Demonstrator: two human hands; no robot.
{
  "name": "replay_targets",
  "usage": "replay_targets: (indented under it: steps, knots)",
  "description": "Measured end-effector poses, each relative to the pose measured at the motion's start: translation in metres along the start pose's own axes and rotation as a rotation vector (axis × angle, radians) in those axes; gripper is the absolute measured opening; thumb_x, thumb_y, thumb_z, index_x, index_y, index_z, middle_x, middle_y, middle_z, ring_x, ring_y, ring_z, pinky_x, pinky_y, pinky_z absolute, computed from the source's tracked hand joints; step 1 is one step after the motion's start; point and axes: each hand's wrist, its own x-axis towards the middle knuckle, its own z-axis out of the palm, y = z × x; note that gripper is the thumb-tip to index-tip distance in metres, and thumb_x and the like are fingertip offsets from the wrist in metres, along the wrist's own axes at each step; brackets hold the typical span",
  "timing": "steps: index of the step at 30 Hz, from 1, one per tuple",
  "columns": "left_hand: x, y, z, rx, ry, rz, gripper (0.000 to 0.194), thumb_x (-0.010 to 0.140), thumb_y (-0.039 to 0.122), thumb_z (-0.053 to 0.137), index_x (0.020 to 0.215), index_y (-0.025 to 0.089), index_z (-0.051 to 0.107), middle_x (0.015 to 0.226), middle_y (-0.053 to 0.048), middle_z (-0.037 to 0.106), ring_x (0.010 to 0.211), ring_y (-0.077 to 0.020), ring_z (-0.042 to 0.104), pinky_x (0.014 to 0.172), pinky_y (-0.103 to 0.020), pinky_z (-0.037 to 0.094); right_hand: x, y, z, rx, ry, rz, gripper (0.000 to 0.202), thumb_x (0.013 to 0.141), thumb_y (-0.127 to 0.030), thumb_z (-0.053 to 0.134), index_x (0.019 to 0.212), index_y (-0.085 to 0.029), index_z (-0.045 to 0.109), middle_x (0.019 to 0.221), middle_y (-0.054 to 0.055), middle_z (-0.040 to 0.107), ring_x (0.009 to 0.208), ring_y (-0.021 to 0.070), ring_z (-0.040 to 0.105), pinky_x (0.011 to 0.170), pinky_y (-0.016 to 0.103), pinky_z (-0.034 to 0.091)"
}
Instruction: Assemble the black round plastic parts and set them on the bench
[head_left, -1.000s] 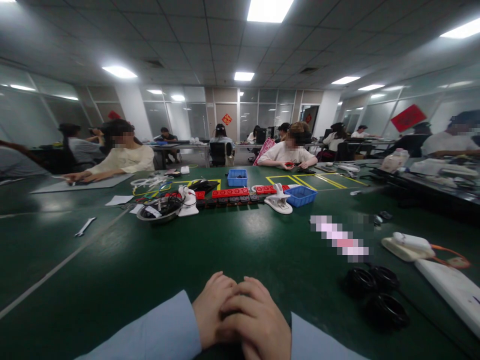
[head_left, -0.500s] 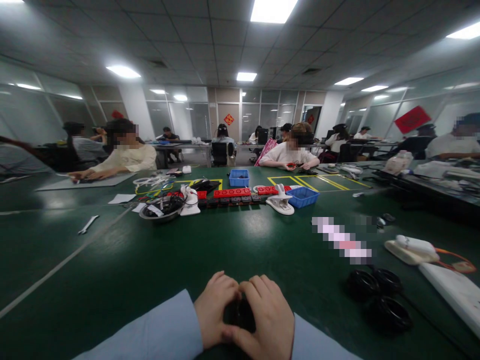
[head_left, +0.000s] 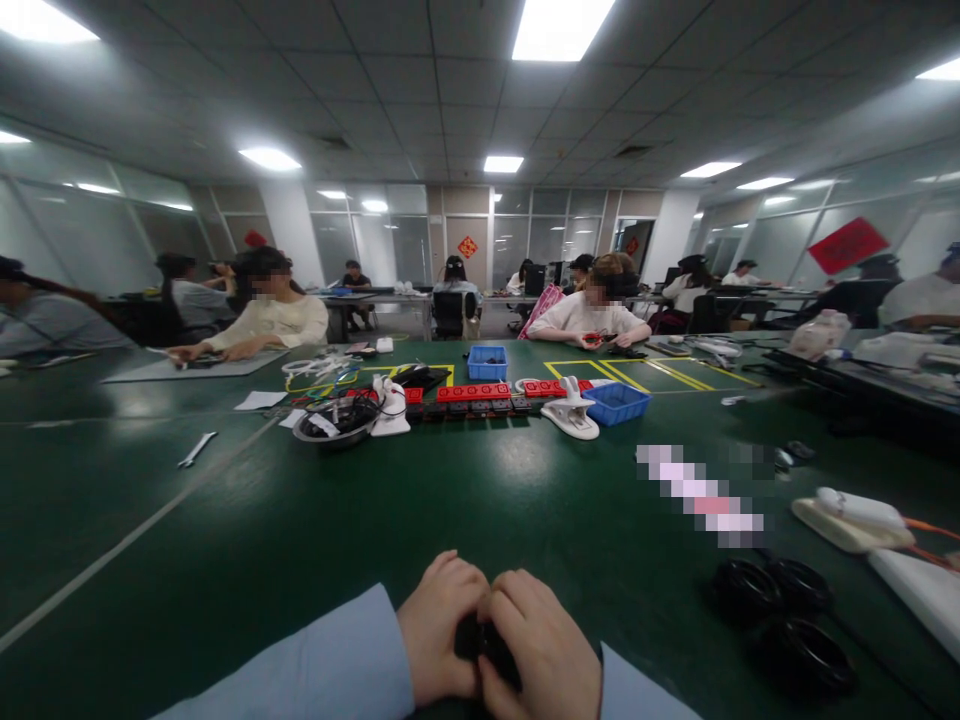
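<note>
Close together at the bottom centre of the head view are my left hand [head_left: 442, 625] and my right hand [head_left: 541, 645]. Both have their fingers curled around a dark object [head_left: 470, 638], which shows only in the gap between them. Its shape is mostly hidden by the fingers. The fingertips of the two hands meet at the top of it. To the right of my right hand, several black rings [head_left: 806, 655] lie on the green table [head_left: 300, 540].
Across the table's middle stand red and black blocks [head_left: 472, 393], blue bins [head_left: 616, 403], a white clamp [head_left: 571, 412] and a bowl of black cables [head_left: 335, 420]. A wrench [head_left: 197, 450] lies left. White devices [head_left: 855, 515] are at right. Other people sit beyond.
The view has shifted slightly, so the scene sits further right and the table items a little lower. My hands have drawn closer around the dark object, narrowing the gap between them.
</note>
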Motion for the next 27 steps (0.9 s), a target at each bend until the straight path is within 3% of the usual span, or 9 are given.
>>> replay_targets:
  steps: [12,18,22,27]
  knots:
    - [0.000,-0.004,0.004,-0.004,0.043,0.022,0.039,0.048,0.037,0.074,0.078,0.021,0.056,0.083,0.002,0.054,0.083,-0.0186,0.050,0.097,-0.043,0.022,-0.001,0.005,0.006,0.142,-0.026,-0.207,0.027,0.046,-0.011,0.035,0.069,-0.018,0.047,0.073,0.004,0.052,0.069,0.0157,0.045,0.060,0.027,0.037]
    - [-0.001,-0.005,0.006,-0.026,0.068,0.031,0.040,0.049,0.040,0.072,0.079,0.021,0.056,0.084,0.000,0.055,0.083,-0.0190,0.051,0.098,-0.043,0.021,-0.001,0.007,0.008,0.170,0.005,-0.320,0.014,0.069,-0.011,0.035,0.070,-0.018,0.048,0.072,0.004,0.054,0.074,0.0153,0.047,0.066,0.026,0.041]
    - [-0.001,-0.003,0.004,-0.038,0.043,0.018,0.039,0.051,0.038,0.070,0.083,0.021,0.055,0.086,-0.001,0.054,0.083,-0.0192,0.050,0.098,-0.044,0.021,0.002,0.006,0.009,0.145,0.028,-0.381,0.026,0.084,-0.017,0.031,0.068,-0.018,0.050,0.067,0.003,0.055,0.071,0.0137,0.049,0.073,0.027,0.043]
    - [-0.001,-0.001,0.002,-0.040,-0.002,-0.006,0.025,0.056,0.022,0.061,0.080,0.021,0.055,0.084,0.000,0.054,0.084,-0.0184,0.050,0.099,-0.044,0.019,0.003,0.009,0.012,0.111,0.033,-0.453,0.039,0.090,-0.023,0.029,0.060,-0.019,0.052,0.057,-0.001,0.054,0.067,0.0094,0.051,0.091,0.026,0.036]
